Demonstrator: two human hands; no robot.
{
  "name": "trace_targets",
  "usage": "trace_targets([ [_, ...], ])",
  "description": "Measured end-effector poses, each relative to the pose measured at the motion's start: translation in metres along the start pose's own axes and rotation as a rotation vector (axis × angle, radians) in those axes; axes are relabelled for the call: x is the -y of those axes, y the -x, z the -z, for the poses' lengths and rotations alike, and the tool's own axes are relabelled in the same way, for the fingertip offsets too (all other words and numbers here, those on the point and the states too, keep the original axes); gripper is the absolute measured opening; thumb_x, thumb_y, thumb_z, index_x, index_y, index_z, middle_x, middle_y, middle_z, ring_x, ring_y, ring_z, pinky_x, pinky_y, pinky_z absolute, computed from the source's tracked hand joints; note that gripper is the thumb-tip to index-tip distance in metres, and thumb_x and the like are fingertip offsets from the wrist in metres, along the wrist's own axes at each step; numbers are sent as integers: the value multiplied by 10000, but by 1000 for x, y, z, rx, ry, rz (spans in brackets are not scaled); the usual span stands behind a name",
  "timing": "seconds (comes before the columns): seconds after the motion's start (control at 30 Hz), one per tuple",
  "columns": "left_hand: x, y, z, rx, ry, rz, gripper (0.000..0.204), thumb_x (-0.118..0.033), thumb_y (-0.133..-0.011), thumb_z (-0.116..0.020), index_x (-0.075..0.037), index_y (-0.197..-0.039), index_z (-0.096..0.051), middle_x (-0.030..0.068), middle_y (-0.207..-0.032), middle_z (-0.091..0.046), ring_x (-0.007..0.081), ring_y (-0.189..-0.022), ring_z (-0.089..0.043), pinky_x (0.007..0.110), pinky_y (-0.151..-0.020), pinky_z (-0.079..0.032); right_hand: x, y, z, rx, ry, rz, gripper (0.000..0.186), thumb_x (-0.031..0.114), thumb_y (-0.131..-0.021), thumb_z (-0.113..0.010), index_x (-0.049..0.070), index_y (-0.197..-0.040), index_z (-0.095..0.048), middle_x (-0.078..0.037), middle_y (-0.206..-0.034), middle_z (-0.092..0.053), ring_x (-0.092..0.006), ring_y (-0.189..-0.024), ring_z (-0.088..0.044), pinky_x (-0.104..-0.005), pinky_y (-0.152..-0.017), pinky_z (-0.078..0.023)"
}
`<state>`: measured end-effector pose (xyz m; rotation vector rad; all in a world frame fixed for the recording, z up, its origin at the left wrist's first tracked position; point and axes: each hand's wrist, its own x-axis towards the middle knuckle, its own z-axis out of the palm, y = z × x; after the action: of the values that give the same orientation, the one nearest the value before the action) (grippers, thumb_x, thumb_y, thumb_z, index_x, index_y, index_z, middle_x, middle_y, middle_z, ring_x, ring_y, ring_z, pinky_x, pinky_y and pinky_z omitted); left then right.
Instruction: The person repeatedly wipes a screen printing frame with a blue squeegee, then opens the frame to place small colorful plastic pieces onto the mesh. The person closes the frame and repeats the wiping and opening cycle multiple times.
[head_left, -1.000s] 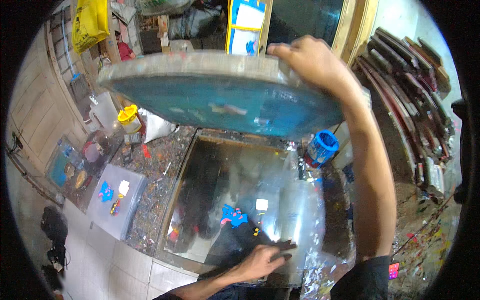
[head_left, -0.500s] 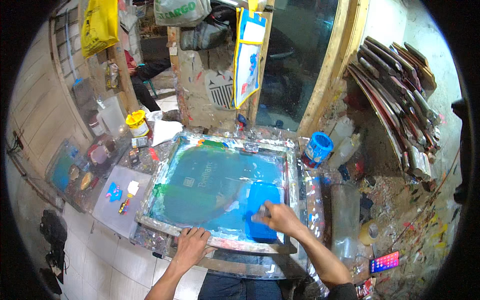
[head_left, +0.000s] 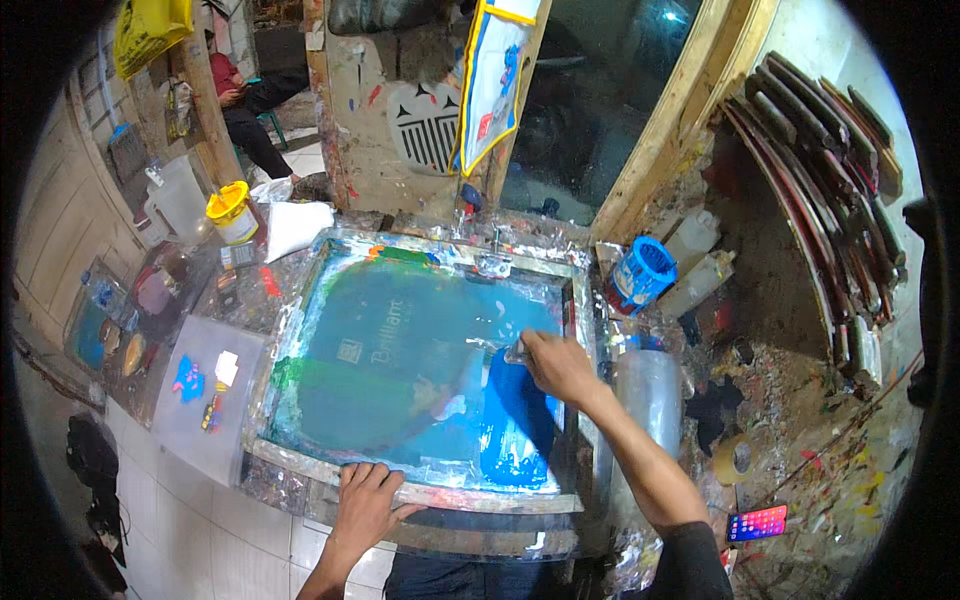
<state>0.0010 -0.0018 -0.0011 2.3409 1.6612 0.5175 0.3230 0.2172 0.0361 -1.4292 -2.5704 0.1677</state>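
A wooden-framed printing screen (head_left: 288, 381) lies on the worktable, its teal mesh (head_left: 405, 300) smeared with green and bearing pale lettering. My left hand (head_left: 367, 505) grips the front rail of the frame, fingers curled over it. My right hand (head_left: 560, 367) is closed on a squeegee (head_left: 518, 349), mostly hidden by it, at the top of a bright blue ink patch (head_left: 510, 450) on the screen's right side. Left of the screen, clear sheets (head_left: 185, 430) carry a blue-and-pink cutout (head_left: 189, 378) and a white square (head_left: 227, 369).
Behind stand a blue tub (head_left: 643, 275), jugs (head_left: 690, 242), a yellow-lidded tub (head_left: 231, 222) and a white bag (head_left: 297, 232). Right are a clear roll (head_left: 645, 400), tape (head_left: 732, 462), a phone (head_left: 757, 523) and stacked squeegees (head_left: 830, 200). A seated person (head_left: 250, 110) is in the doorway.
The raised screen has been lowered flat onto the table. My right hand left its top edge, took a squeegee and moved away from me across the blue ink. My left hand took the front rail.
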Motion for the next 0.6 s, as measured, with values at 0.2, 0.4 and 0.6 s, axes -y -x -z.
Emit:
trace_targets([
  [0.2,-1,-1,2,1,36,20,517,-407,-725,-871,-58,-1059,-687,101,-974,-577,314,-1009,-552,465,-961,-379,42,58,-6,100,-112,281,222,81,-928,-572,117,-1145,-544,-120,-987,-659,-367,-900,-694,-503,-793,-499],
  [0.4,-3,-2,6,25,29,15,521,-394,-726,-873,-51,-1068,-682,108,-979,-573,321,-1011,-550,476,-956,-376,24,67,23,473,-163,209,232,117,-946,-582,123,-1178,-587,-148,-1019,-688,-400,-929,-697,-556,-828,-535],
  [0.6,-4,-1,2,-14,-10,3,541,-401,-722,-872,-47,-1081,-676,120,-1012,-581,331,-1025,-551,488,-959,-382,-5,10,0,22,-70,4,119,112,-976,-540,106,-1076,-604,-169,-984,-691,-415,-923,-688,-545,-798,-527],
])
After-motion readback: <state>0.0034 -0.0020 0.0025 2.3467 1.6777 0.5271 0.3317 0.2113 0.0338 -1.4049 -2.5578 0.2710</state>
